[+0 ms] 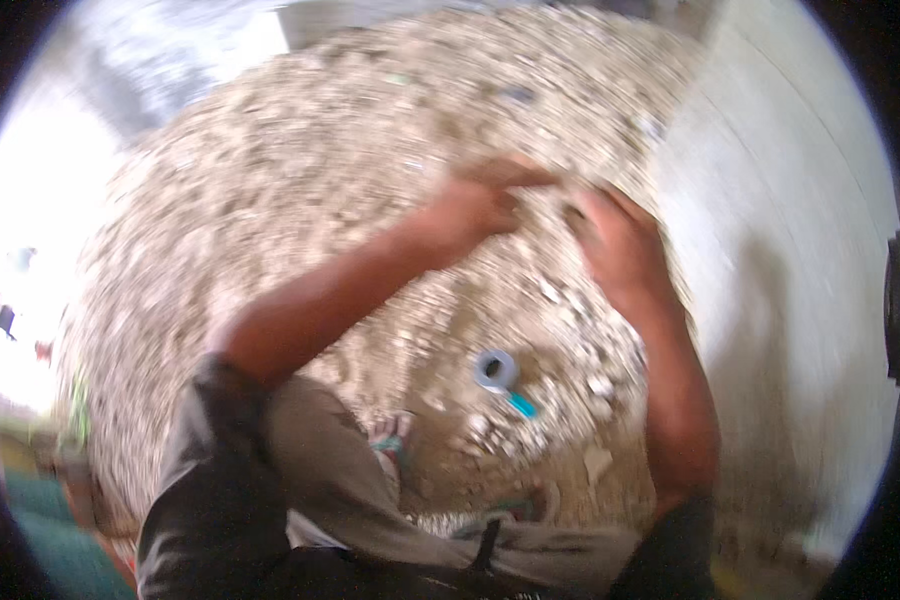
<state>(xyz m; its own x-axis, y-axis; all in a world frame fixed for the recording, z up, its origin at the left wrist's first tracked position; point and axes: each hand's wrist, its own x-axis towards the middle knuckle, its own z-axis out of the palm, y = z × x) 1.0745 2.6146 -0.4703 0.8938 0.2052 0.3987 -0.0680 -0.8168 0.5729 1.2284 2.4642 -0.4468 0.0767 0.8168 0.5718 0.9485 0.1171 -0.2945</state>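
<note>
Both my hands are raised close together over the rubble-strewn ground, smeared by motion. My left hand (475, 205) has a finger stretched toward the right hand while its other fingers curl in. Opposite it, my right hand (618, 238) is closed, fingers bent inward. Whatever small thing either hand may grip is too blurred to make out. Below them on the ground lies a grey ring-shaped roll (494, 370), and a short teal object (522, 405) sits just beside its lower right edge.
Loose soil and stones (300, 190) slope across the ground. A pale wall (780, 200) runs along the right side. My sandalled foot (395, 440) stands below and left of the roll. Green material (55, 530) shows at the lower left.
</note>
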